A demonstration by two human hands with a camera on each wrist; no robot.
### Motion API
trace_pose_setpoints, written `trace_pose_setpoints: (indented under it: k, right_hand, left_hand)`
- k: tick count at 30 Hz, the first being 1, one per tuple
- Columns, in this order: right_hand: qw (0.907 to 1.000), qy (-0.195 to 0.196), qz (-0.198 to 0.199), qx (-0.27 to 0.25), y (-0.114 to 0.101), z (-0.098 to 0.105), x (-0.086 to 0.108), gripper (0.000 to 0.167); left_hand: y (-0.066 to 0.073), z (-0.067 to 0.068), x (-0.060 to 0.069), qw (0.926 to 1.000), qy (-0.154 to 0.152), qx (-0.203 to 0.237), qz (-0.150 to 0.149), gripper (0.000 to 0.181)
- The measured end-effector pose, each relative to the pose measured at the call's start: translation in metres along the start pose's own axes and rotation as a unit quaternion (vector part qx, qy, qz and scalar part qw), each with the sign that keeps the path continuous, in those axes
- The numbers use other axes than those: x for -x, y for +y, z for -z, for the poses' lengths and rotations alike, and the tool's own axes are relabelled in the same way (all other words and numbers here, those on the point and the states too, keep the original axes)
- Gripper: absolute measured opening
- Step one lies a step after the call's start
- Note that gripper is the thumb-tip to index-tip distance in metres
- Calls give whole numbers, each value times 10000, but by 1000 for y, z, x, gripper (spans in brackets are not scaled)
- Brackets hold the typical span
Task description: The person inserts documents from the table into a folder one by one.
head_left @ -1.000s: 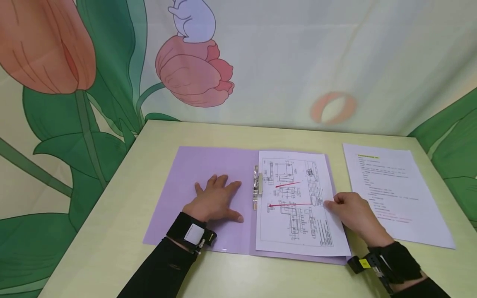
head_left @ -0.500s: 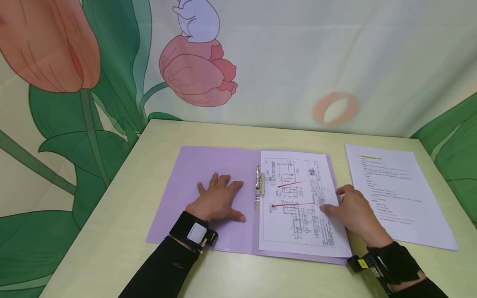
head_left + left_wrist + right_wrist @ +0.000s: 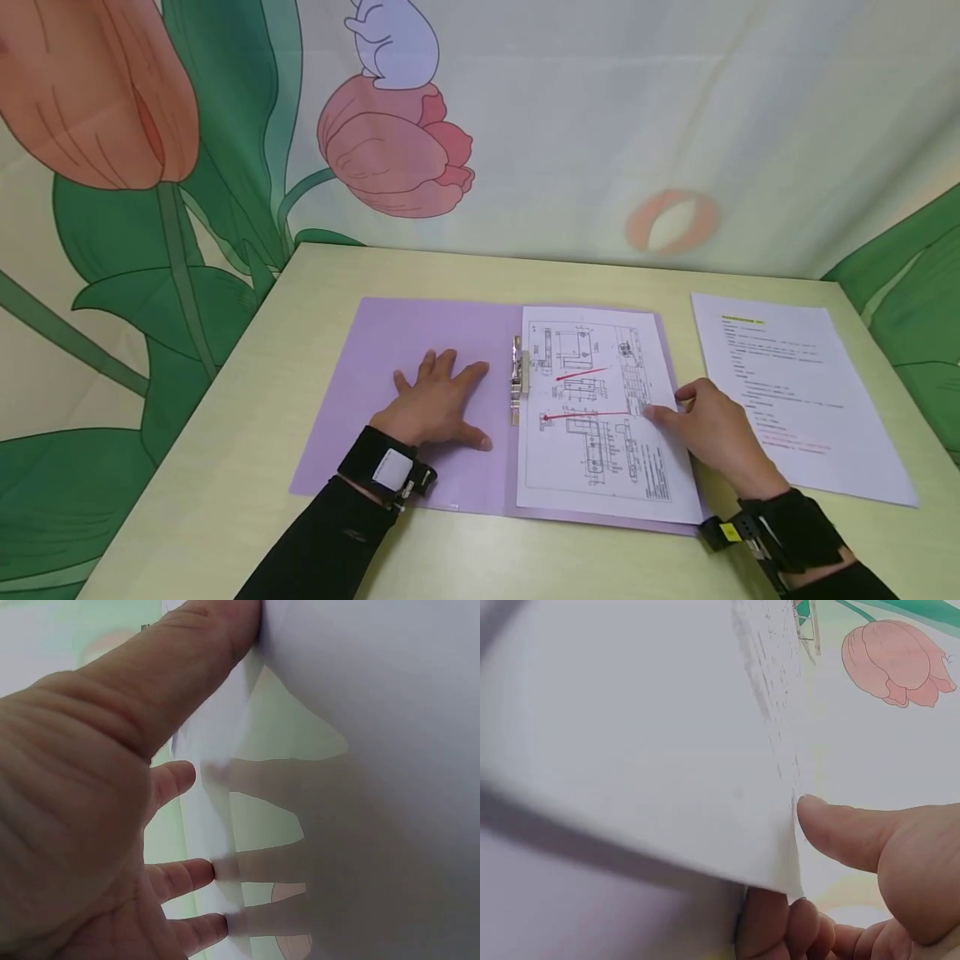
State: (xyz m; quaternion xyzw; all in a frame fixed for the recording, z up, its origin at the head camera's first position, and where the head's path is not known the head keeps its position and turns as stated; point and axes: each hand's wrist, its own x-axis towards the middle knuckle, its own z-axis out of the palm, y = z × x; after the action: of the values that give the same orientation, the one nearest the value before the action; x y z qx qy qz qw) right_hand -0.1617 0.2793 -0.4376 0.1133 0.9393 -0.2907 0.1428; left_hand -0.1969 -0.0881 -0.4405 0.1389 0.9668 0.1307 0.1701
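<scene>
A light purple clip folder (image 3: 345, 400) lies spread on the table. A metal clip (image 3: 517, 379) runs along its inner side. On its right half are white sheets, the top one a technical drawing (image 3: 555, 467) with two red marks. My left hand (image 3: 431, 404) rests on the left cover with its fingers spread; the left wrist view shows the fingertips touching the cover. At the right edge of the drawing is my right hand (image 3: 716, 429), its thumb on the page. In the right wrist view, fingers (image 3: 765, 919) are bent under the sheet's edge, and the thumb meets its face.
A printed text page (image 3: 795, 400), with a yellow-highlighted heading and red lines near the bottom, lies right of the folder. Behind the pale table (image 3: 600, 279) hangs a curtain (image 3: 540, 125) printed with flowers and a white animal.
My right thumb has moved slightly left, farther in on the drawing. The fingers at the edge lifted, then drew back toward it. My left hand and the folder have stayed put.
</scene>
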Motion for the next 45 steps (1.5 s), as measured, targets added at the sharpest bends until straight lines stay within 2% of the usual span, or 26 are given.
trace_pose_setpoints:
  k: [14, 35, 45]
  right_hand:
    - [9999, 108, 58, -2, 1, 1, 1, 53]
    - [9995, 183, 229, -84, 6, 5, 2, 49]
    - [9979, 431, 376, -288, 20, 23, 5, 57]
  left_hand:
    - [0, 1, 1, 10000, -10, -41, -20, 105]
    - [0, 0, 1, 9999, 11, -125, -4, 105]
    - [1, 0, 2, 9999, -53, -134, -8, 106]
